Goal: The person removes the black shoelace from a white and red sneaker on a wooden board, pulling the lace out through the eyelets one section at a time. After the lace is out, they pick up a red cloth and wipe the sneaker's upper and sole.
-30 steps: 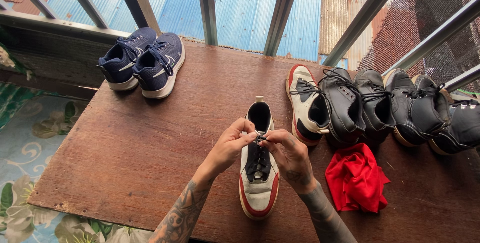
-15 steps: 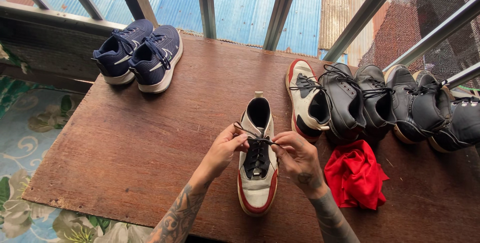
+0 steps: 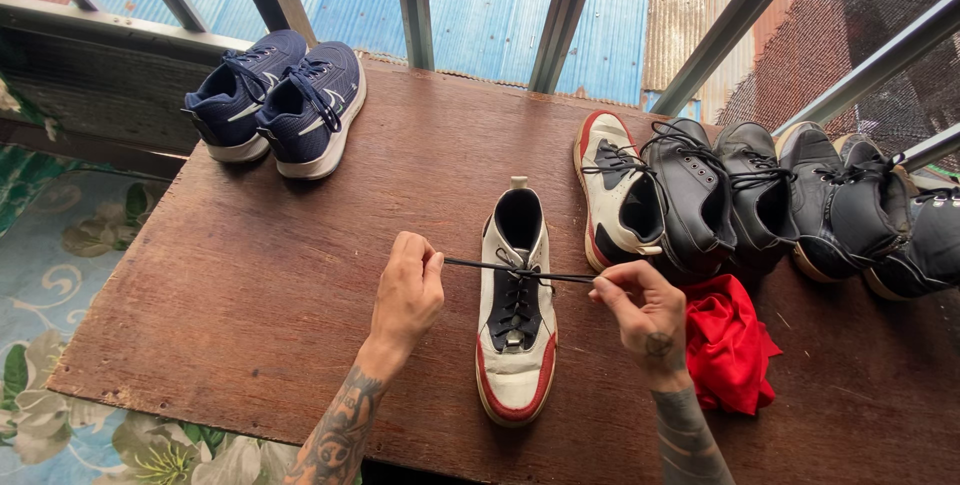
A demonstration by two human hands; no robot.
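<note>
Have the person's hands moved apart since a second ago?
Yes. The left hand and right hand were together over the white and red shoe; now each sits off to its own side of it, pulling the black lace taut.

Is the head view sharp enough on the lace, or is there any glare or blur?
Head view: even daylight, no glare; left hand and right hand are sharp, the black lace reads clearly over the white shoe; soft shadows only; straight bars bend slightly near the edges.
</note>
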